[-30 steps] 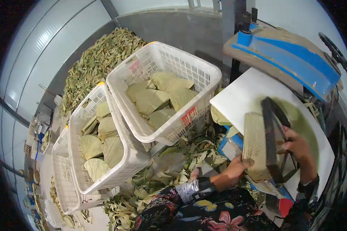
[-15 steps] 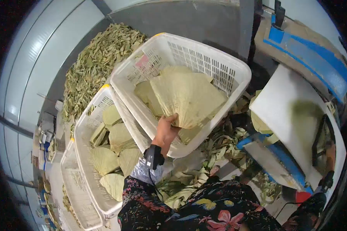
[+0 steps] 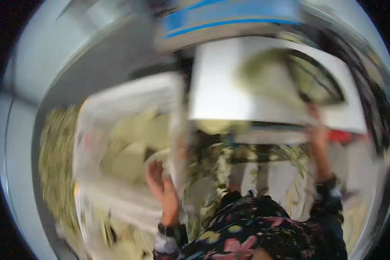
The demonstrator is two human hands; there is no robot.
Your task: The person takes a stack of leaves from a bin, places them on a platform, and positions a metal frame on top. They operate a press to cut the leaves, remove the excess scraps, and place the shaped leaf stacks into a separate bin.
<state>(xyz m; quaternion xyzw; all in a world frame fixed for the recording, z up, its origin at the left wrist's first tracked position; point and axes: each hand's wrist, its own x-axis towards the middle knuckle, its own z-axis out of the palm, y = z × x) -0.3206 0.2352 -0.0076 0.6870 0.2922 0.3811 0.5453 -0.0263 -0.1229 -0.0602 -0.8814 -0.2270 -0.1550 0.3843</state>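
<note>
Note dark frame (image 3: 326,70) on white counter (image 3: 219,86), just forward of nearer right hand (image 3: 318,130) (grip blurred, cannot tell), long axis slanting far-left to near-right; left hand (image 3: 162,186) well apart, spread, seemingly empty, near leaf stacks (image 3: 125,160) in white basket (image 3: 123,93).

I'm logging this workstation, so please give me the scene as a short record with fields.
Left hand: open, nothing visible in it, at the near right part of the white rectangular plastic basket
Right hand: at the near end of the black curved frame; grip too blurred to judge
Basket contents: pale green flat leaf pieces
Work surface: white flat board, under the frame
Beyond board: blue panel
Left of basket: greenish leaf heap
Picture quality: motion-blurred
</note>
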